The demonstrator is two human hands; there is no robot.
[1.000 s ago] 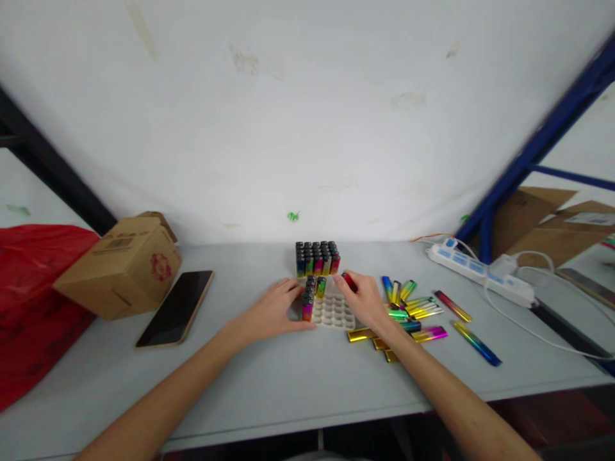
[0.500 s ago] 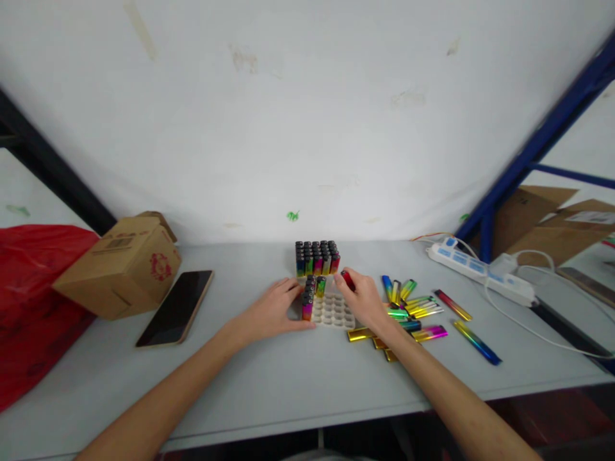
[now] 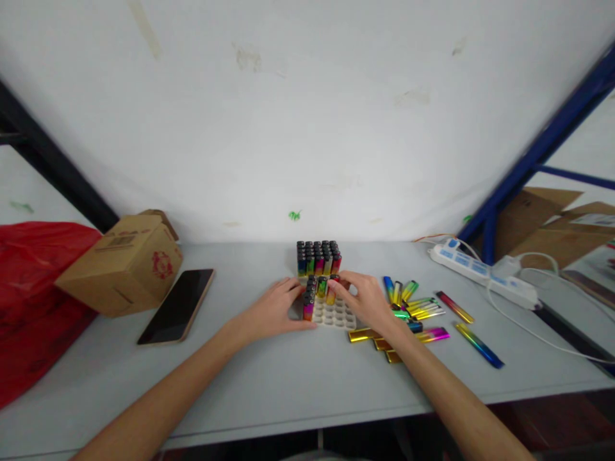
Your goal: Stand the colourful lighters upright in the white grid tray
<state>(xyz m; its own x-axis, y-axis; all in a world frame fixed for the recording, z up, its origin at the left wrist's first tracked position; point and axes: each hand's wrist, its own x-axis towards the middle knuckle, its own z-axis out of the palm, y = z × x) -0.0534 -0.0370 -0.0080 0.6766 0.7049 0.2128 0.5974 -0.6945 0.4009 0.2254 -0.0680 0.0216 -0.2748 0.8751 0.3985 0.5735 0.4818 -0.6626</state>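
A white tray (image 3: pixel 339 315) with rows of round holes lies at mid-table. A column of black-topped tubes that look like disposable vapes (image 3: pixel 308 307) stands along its left side, and a green-yellow one (image 3: pixel 321 286) stands in the back row. My left hand (image 3: pixel 271 312) braces the tray's left side, thumb at the front corner and fingers curled behind. Between thumb and fingers, my right hand (image 3: pixel 362 296) pinches a red-and-yellow disposable vape (image 3: pixel 331 293), upright at the back row. Whether its lower end sits in a hole I cannot tell.
Behind the tray stands a full block of similar vapes (image 3: pixel 318 259). Loose ones (image 3: pixel 416 310) lie piled on the right. A white power strip (image 3: pixel 485 274) with cables is farther right. On the left are a phone (image 3: pixel 177 307), a cardboard box (image 3: pixel 122 266) and a red bag (image 3: pixel 38 307).
My right hand has moved slightly left and brought the red-and-yellow vape from tilted beside the tray to upright at the back row. The left hand stays at the tray.
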